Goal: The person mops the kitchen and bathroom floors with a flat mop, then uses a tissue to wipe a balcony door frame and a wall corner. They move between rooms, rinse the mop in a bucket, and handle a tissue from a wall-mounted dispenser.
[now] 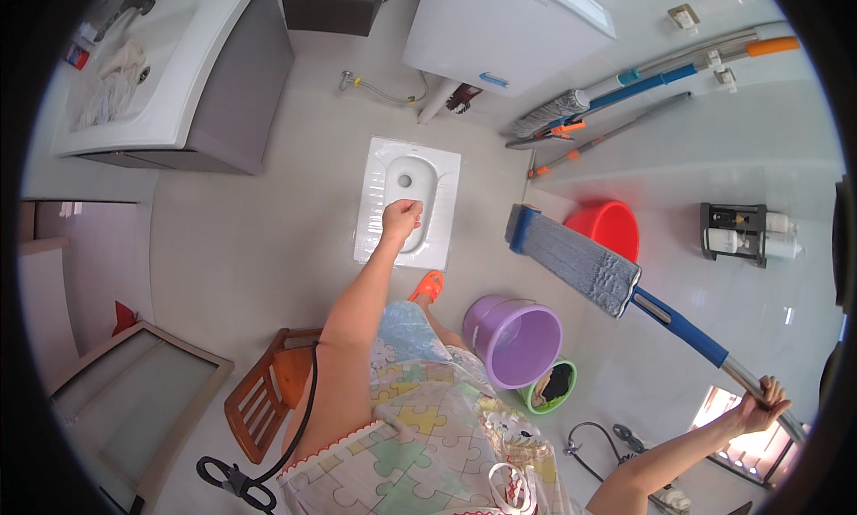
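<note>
My right hand [761,406] is wrapped round the silver handle of a flat mop [678,323], out at the lower right. The mop slants up toward the middle, its grey pad [580,261] raised and passing in front of a red bucket [616,225]. A blue section joins the pad to the pole. My left hand [403,219] is held out over the white squat toilet [368,194], fingers curled in. Nothing shows in that hand.
A purple bucket [478,314] and a green bin [571,372] stand right of my legs. A wooden chair [254,408] is at lower left, a sink cabinet [237,87] at upper left. More mops [643,87] hang along the right wall, near a bottle rack [732,234].
</note>
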`<control>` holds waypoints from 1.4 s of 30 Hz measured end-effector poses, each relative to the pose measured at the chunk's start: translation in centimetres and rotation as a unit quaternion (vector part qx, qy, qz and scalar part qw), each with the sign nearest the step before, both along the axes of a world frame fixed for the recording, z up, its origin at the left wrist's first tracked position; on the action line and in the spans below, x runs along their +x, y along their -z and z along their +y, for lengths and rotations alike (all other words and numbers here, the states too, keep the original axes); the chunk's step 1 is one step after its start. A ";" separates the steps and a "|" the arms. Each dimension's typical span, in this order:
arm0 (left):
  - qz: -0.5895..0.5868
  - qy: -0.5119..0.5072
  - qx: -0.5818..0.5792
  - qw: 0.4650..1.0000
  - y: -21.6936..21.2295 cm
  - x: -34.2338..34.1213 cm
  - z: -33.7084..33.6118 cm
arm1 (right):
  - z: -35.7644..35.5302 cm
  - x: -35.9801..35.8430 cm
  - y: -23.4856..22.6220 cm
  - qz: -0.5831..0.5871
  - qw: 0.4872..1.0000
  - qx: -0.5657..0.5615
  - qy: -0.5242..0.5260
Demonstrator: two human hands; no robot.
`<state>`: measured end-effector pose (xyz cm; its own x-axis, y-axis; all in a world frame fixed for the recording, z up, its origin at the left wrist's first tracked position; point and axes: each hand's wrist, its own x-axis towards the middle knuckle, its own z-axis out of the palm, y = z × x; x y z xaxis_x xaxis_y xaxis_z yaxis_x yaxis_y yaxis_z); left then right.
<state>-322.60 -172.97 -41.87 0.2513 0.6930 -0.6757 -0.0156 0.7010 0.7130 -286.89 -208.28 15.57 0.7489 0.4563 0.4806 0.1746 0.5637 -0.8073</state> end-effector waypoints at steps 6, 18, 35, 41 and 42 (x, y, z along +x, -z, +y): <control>-0.004 0.009 0.005 1.000 0.3 0.0 -0.2 | 0.4 1.4 -0.7 0.011 1.000 -0.005 -0.018; -0.019 -0.013 -0.039 0.999 -0.4 -4.4 -3.6 | 12.6 1.4 2.5 -0.017 0.999 0.019 0.020; 0.074 -0.259 -0.045 0.962 -7.9 -0.8 -6.0 | 47.2 15.6 27.7 0.051 0.988 -0.149 -0.001; 0.107 -0.352 -0.067 0.927 -9.9 -0.6 -9.6 | 51.9 17.8 30.9 0.017 0.976 -0.205 -0.074; 0.102 -0.356 -0.068 0.927 -10.0 -0.6 -10.0 | 52.8 18.3 31.3 -0.009 0.975 -0.215 -0.061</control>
